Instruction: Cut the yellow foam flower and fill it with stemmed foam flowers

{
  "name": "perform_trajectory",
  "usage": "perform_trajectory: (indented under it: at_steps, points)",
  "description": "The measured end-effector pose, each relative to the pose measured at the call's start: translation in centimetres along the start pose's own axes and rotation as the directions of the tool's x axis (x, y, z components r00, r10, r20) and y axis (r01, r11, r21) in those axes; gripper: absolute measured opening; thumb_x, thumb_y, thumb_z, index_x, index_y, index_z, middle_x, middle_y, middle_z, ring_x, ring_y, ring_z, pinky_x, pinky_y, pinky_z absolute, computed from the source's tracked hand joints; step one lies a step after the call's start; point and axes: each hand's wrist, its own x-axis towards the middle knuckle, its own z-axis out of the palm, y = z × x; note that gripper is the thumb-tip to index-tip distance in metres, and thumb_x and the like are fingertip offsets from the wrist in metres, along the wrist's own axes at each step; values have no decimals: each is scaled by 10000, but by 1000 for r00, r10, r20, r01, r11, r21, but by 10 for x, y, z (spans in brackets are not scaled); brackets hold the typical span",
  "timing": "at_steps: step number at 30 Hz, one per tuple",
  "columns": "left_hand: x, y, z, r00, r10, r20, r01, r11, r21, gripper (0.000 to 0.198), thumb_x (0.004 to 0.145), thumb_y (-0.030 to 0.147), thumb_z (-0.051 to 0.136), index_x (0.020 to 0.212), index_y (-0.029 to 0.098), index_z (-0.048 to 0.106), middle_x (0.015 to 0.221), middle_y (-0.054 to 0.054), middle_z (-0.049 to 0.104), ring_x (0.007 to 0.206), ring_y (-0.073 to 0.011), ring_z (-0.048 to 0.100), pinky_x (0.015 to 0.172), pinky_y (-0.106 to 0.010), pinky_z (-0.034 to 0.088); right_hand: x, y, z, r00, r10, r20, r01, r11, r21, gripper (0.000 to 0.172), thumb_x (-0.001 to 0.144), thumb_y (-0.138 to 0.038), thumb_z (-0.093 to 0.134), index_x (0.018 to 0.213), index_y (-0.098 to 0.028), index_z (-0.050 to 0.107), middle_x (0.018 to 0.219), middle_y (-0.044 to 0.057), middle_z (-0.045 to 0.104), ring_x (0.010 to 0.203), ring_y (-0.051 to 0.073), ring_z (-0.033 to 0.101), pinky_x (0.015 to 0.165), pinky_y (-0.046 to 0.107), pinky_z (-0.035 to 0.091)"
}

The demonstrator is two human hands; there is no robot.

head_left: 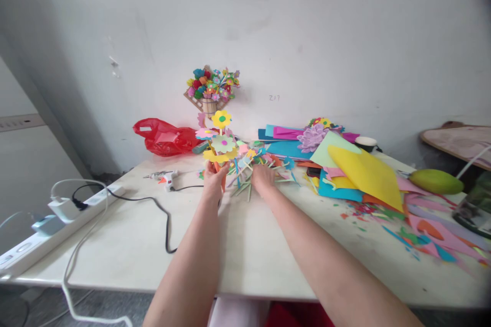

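Note:
My left hand [215, 179] is closed around a small bunch of craft flowers [222, 143], upright with yellow, pale green and pink heads. Something orange shows at its fingers. My right hand [263, 180] reaches into a pile of loose craft flowers [245, 191] with thin pale green stems, lying on the table. Its fingers are curled downward, and their tips are hidden among the stems, so what they pinch cannot be made out.
A white glue gun [169, 180] lies left, its black cord crossing the table [126, 260] toward a power strip [23, 250]. Behind is a red plastic bag [164, 138]. Coloured sheets [368, 173], scraps [433, 235] and a green mango-like fruit [436, 182] lie right. A flower basket [209, 106] hangs on the wall.

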Motion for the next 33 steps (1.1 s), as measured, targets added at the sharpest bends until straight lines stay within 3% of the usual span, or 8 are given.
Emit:
perform_trajectory:
  at_steps: [10, 14, 18, 20, 22, 27, 30, 33]
  points:
    - [5, -4, -7, 998, 5, -69, -1, 998, 69, 486, 471, 284, 815, 864, 181, 549, 814, 1, 643, 664, -114, 590, 657, -255, 455, 4, -1, -13, 994, 107, 28, -110, 945, 309, 262, 863, -167, 445, 1052, -153, 626, 1041, 167, 662, 1050, 292, 610, 838, 398, 453]
    - [6, -6, -10, 998, 11, -65, -5, 996, 88, 450, 510, 296, 798, 869, 186, 550, 840, -4, 645, 671, -118, 593, 665, -264, 458, 11, 5, -14, 949, 203, 241, -315, 639, 702, 133, 814, -141, 513, 830, -150, 645, 924, 162, 682, 989, 281, 628, 789, 381, 480]
    - [7, -6, -11, 998, 0, -63, 5, 996, 87, 448, 523, 298, 795, 885, 190, 554, 873, -15, 654, 679, -119, 601, 671, -267, 460, 14, 12, -16, 914, 59, 401, -388, 417, 822, 134, 816, -190, 521, 705, -161, 590, 576, 54, 632, 529, 165, 608, 501, 272, 472]
    - [7, -6, -11, 998, -3, -67, 9, 996, 86, 463, 516, 300, 801, 894, 190, 557, 871, -17, 657, 683, -125, 609, 669, -270, 462, 14, 14, -19, 903, -31, 428, -398, 312, 863, 137, 818, -212, 530, 708, -156, 589, 544, 27, 618, 451, 121, 560, 454, 233, 454]
    - [7, -7, -11, 997, 4, -71, 2, 996, 84, 472, 514, 302, 807, 898, 190, 557, 864, -17, 658, 679, -129, 614, 664, -271, 463, 13, 17, -23, 897, -120, 426, -402, 182, 897, 132, 814, -226, 545, 725, -148, 603, 562, 23, 630, 458, 101, 556, 470, 217, 469]
    - [7, -8, -11, 999, 8, -46, -3, 996, 94, 463, 528, 307, 807, 896, 186, 554, 865, -28, 663, 693, -134, 622, 661, -271, 467, 16, 20, -27, 930, -188, 315, -363, -337, 869, 138, 683, -229, 702, 656, -152, 592, 518, -32, 585, 431, 62, 489, 413, 172, 404]
    - [6, -7, -9, 999, 3, -33, 0, 994, 107, 475, 513, 318, 812, 886, 180, 552, 840, -26, 663, 691, -138, 621, 646, -264, 464, 22, 21, -31, 955, -147, 256, -294, -418, 859, 240, 590, -245, 779, 600, -155, 557, 426, -84, 478, 343, 20, 339, 313, 155, 231]
    - [4, -5, -7, 999, -13, -35, 18, 990, 143, 491, 505, 325, 811, 899, 177, 557, 806, -16, 657, 628, -118, 595, 612, -249, 445, 27, 21, -41, 976, -110, 188, -218, -452, 865, 259, 556, -258, 798, 638, -151, 578, 436, -89, 489, 337, 13, 343, 298, 150, 196]
